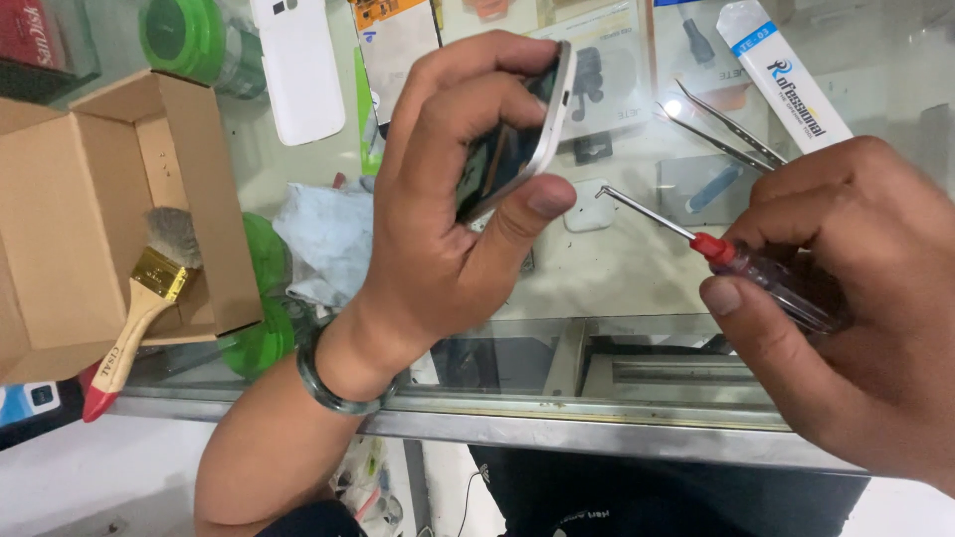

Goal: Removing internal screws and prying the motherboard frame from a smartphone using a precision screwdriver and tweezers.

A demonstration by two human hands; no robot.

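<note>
My left hand (pixel 448 219) grips a small phone with a silver frame (pixel 532 124), held on edge above a glass counter, thumb pressed at its lower corner. A dark green bangle circles that wrist. My right hand (pixel 846 298) holds a small screwdriver (pixel 736 261) with a red collar and a clear handle. Its thin metal shaft points left, and the tip (pixel 602 191) hangs just right of the phone without touching it.
An open cardboard box (pixel 90 209) at the left has a paintbrush (pixel 139 308) leaning out of it. Metal tweezers (pixel 721 134), a white phone back cover (pixel 298 65), a white cloth (pixel 328 239), green lids and packaged parts lie on the glass counter (pixel 637 268).
</note>
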